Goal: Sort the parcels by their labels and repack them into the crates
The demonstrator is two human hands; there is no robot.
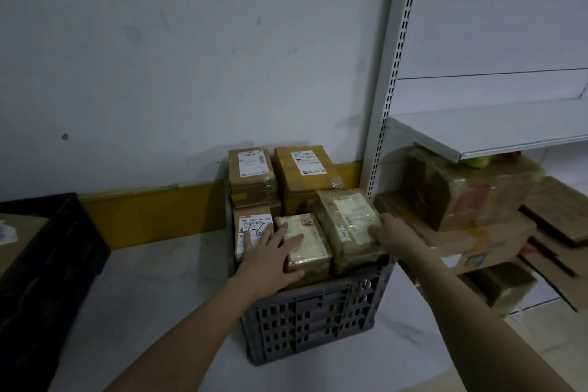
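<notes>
A grey slotted crate stands on the floor, filled above its rim with several brown labelled parcels. My left hand lies flat with spread fingers across the front-left white-labelled parcel and the small middle parcel. My right hand grips the near right edge of the tape-wrapped front-right parcel, which sits tilted. Two more parcels lie at the back of the crate.
A black crate holding a cardboard box stands at the left. To the right, a white metal shelf unit has more parcels and flattened cardboard piled beneath it. A wall with a yellow skirting band runs behind.
</notes>
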